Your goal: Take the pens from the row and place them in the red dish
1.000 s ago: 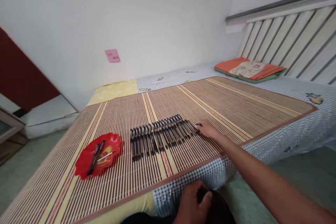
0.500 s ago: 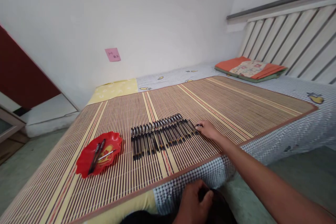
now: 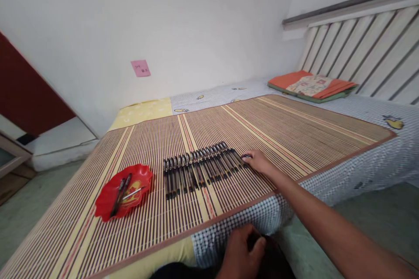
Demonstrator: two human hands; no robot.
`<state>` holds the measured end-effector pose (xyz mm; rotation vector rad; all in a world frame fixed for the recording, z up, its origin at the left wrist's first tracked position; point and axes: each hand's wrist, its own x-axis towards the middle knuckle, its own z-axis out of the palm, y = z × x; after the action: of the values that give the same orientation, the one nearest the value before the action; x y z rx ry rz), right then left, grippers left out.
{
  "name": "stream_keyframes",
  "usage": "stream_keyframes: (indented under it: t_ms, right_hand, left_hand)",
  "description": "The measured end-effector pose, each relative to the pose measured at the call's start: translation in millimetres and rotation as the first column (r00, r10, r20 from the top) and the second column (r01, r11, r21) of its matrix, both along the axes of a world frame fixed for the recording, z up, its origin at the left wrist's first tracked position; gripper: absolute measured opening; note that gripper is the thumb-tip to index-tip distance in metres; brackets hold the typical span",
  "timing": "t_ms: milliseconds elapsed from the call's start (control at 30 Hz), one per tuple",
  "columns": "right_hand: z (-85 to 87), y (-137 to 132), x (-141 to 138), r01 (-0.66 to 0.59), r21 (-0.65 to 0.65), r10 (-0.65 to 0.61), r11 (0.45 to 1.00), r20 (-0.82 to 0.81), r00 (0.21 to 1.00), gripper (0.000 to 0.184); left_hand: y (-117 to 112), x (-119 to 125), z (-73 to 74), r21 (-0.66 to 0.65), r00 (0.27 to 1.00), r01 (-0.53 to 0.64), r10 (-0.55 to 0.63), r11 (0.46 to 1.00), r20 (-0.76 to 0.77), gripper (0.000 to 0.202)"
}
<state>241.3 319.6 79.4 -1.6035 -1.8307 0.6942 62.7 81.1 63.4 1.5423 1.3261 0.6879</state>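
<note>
A row of several dark pens (image 3: 199, 168) lies side by side on a striped bamboo mat (image 3: 294, 126) spread over a bed. My right hand (image 3: 258, 161) reaches to the right end of the row, fingers curled on a pen there. My left hand (image 3: 241, 253) rests low at the bed's near edge, closed around a dark object that I cannot make out. A red dish (image 3: 108, 202) holding a few pens (image 3: 121, 191) sits on the mat to the left of the row.
A folded orange and patterned cloth (image 3: 310, 85) lies at the far right by the slatted headboard (image 3: 366, 52). A pink note (image 3: 140, 68) is stuck on the white wall. The checked bed sheet (image 3: 360, 170) hangs over the near edge above a green floor.
My right hand has shifted very slightly left against the end of the pen row. The left hand and the dish have stayed where they were.
</note>
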Motion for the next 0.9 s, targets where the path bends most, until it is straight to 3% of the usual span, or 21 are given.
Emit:
stream_keyframes:
  t_ms: [167,300,367,433,567,667,800,900]
  right_hand:
    - [11.0,-9,1,0.092,-0.007,-0.092,0.996,-0.093,0.991,0.019]
    - [27.1,-49,-7,0.1,-0.047,-0.109,0.994,-0.282,0.953,0.037]
    - [36.1,-83,-18,-0.048,-0.125,-0.051,0.991,-0.686,0.726,0.04]
    - [43.6,-119,-34,-0.174,-0.191,-0.076,0.966,-0.854,0.515,0.041]
    - [46.4,-175,-66,-0.279,-0.259,-0.151,0.925,-0.922,0.356,0.041]
    - [37.5,-194,-82,-0.306,-0.29,-0.197,0.907,-0.933,0.301,0.039]
    - [25.2,-199,-93,-0.345,-0.279,-0.194,0.896,-0.946,0.262,0.038]
    - [24.2,-199,-92,-0.269,-0.272,-0.173,0.924,-0.924,0.34,0.04]
  left_hand:
    - [-1,0,-0.4,-0.008,1.0,-0.005,0.005,1.0,0.027,0.018]
    - [0,-2,4.6,0.007,0.99,-0.056,0.054,0.998,0.132,0.021]
    - [1,-5,10.8,0.016,0.966,-0.074,0.068,0.997,0.251,0.025]
    - [4,-9,18.1,0.008,0.919,-0.102,0.091,0.995,0.383,0.032]
    - [8,-20,26.8,-0.062,0.825,-0.205,0.207,0.977,0.526,0.044]
    - [9,-25,23.7,-0.116,0.751,-0.201,0.229,0.973,0.62,0.044]
    - [9,-28,16.6,-0.207,0.619,-0.111,0.23,0.972,0.751,0.043]
    - [10,-29,17.8,-0.252,0.545,-0.107,0.269,0.962,0.794,0.041]
